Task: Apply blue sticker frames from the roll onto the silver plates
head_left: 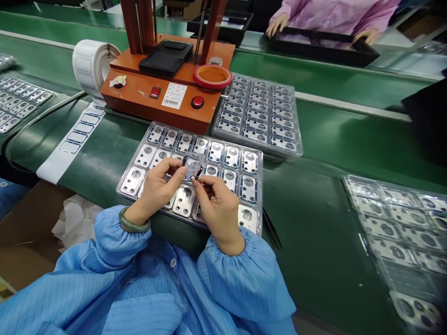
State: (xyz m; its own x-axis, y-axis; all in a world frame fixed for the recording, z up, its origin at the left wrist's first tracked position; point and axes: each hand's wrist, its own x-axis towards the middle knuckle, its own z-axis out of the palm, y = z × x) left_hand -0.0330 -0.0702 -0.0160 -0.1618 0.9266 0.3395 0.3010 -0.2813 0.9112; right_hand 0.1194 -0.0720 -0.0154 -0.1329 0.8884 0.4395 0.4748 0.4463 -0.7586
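Both hands meet over a clear plastic tray (pixel 139 146) filled with several small metal camera-frame parts. My left hand (pixel 159 188) pinches one small metal part (pixel 192 168) between thumb and fingers, lifted just above the tray. My right hand (pixel 218 204) is closed in a pinch at the lower right corner of that same part, touching it. Both arms wear blue sleeves, and a green bangle (pixel 134 225) sits on the left wrist.
An orange press machine (pixel 167 95) stands behind the tray, with a label roll (pixel 92 63) and its backing strip at its left. More filled trays lie at right (pixel 261 114), far right (pixel 401 223) and far left (pixel 17 100). Black tweezers (pixel 272 228) rest on the green belt. Another person in pink (pixel 335 18) handles a black tray opposite.
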